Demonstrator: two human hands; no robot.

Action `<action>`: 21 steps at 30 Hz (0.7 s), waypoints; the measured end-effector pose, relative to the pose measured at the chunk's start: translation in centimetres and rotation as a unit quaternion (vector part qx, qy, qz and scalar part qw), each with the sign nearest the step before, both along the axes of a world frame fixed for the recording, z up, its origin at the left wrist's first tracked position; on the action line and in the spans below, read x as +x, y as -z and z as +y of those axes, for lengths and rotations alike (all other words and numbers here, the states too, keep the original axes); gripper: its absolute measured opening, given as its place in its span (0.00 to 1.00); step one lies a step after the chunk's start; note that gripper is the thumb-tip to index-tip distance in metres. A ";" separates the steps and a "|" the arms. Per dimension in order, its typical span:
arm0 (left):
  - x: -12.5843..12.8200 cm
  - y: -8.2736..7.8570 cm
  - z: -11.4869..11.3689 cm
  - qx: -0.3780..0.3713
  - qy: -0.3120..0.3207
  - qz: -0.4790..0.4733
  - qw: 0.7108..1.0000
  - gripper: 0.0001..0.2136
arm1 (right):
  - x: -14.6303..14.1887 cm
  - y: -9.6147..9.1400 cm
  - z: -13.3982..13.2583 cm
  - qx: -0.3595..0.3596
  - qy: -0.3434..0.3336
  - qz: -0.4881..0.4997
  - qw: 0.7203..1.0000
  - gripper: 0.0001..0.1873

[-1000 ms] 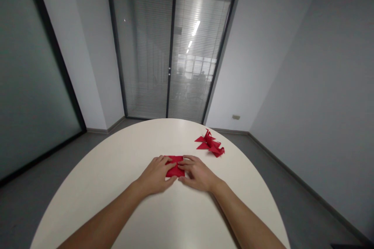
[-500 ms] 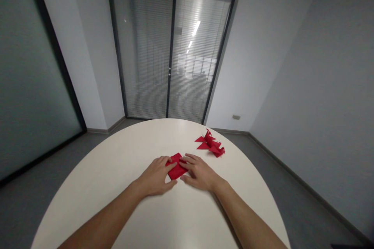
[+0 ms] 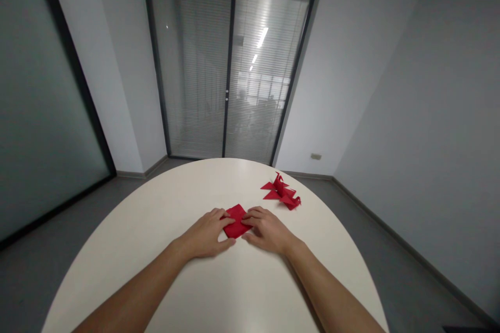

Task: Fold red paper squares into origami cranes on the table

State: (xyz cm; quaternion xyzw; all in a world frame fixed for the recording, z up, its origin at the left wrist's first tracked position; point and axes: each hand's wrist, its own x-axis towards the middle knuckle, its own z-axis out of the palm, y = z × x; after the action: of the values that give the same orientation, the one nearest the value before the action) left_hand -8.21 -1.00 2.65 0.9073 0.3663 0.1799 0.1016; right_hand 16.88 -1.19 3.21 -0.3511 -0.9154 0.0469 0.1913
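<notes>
A folded piece of red origami paper (image 3: 236, 226) lies flat on the white table, one corner pointing away from me. My left hand (image 3: 209, 233) rests at its left side, fingers stretched over that edge and thumb extended along the near side. From the right, my right hand (image 3: 267, 229) lays its fingertips on the paper's right part, its thumb near the close corner. Both hands have their fingers apart and press on the sheet rather than grip it. Beyond my right hand sit red folded paper cranes (image 3: 280, 192), close together with wings spread.
The round white table (image 3: 156, 218) has a curved edge on the far side and both flanks. Behind it stands a dark-framed glass door (image 3: 228, 73) with blinds. A wall socket (image 3: 316, 156) is low on the back wall.
Both hands have shifted only slightly on the red paper, the left one a little to the left and away from me. The paper cranes have stayed in place.
</notes>
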 end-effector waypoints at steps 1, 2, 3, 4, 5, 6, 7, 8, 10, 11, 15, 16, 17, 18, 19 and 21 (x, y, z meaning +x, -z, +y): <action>0.0 0.1 0.1 0.000 0.002 -0.005 1.000 0.20 | -0.1 0.0 0.0 -0.002 -0.003 0.002 1.000 0.15; 0.1 0.2 0.2 0.000 0.003 -0.010 1.000 0.19 | -0.1 0.0 -0.1 -0.004 -0.006 0.004 1.000 0.14; 0.1 0.3 0.3 -0.001 0.004 -0.015 1.000 0.19 | -0.2 0.0 -0.1 -0.006 -0.008 0.006 1.000 0.13; 0.2 0.5 0.4 -0.002 0.003 -0.019 1.000 0.18 | -0.2 0.1 -0.1 -0.008 -0.009 0.009 1.000 0.13; 0.2 0.6 0.5 -0.004 0.003 -0.022 1.000 0.18 | -0.2 0.2 0.0 -0.010 -0.010 0.012 1.000 0.14; 0.3 0.7 0.6 -0.007 0.002 -0.024 1.000 0.17 | -0.2 0.3 0.0 -0.012 -0.009 0.015 1.000 0.13; 0.3 0.8 0.7 -0.010 0.001 -0.026 1.000 0.17 | -0.2 0.4 0.0 -0.015 -0.009 0.017 1.000 0.13; 0.3 0.9 0.7 -0.012 -0.001 -0.026 1.000 0.16 | -0.2 0.4 0.0 -0.017 -0.009 0.019 1.000 0.13; 0.4 0.8 0.7 -0.011 -0.007 -0.025 1.000 0.16 | -0.3 0.5 0.0 -0.022 -0.009 0.020 1.000 0.13; 0.4 0.8 0.7 -0.008 -0.010 -0.025 1.000 0.16 | -0.3 0.4 -0.1 -0.023 -0.009 0.020 0.999 0.12; 0.6 0.5 0.6 -0.001 -0.014 -0.025 1.000 0.15 | -0.4 0.5 0.0 -0.022 -0.002 0.019 1.000 0.11; 0.7 0.5 0.5 0.000 -0.019 -0.024 1.000 0.14 | -0.4 0.5 0.0 -0.023 0.000 0.020 1.000 0.11; 0.8 0.4 0.5 0.001 -0.026 -0.023 0.999 0.14 | -0.4 0.6 0.1 -0.025 0.003 0.021 0.999 0.11; 0.9 0.4 0.5 0.004 -0.036 -0.020 0.999 0.14 | -0.3 0.7 0.1 -0.027 0.008 0.022 0.999 0.10; 1.0 0.4 0.5 0.007 -0.047 -0.018 0.999 0.14 | -0.3 0.7 0.2 -0.031 0.014 0.024 0.999 0.10; 1.2 0.5 0.6 0.013 -0.065 -0.012 0.998 0.15 | -0.3 0.8 0.2 -0.037 0.028 0.031 0.998 0.09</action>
State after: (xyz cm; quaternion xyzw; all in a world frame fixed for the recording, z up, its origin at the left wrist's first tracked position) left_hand -6.98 -0.41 2.11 0.8804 0.4213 0.2014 0.0825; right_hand 16.62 -0.99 2.43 -0.3820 -0.8965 0.0857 0.2075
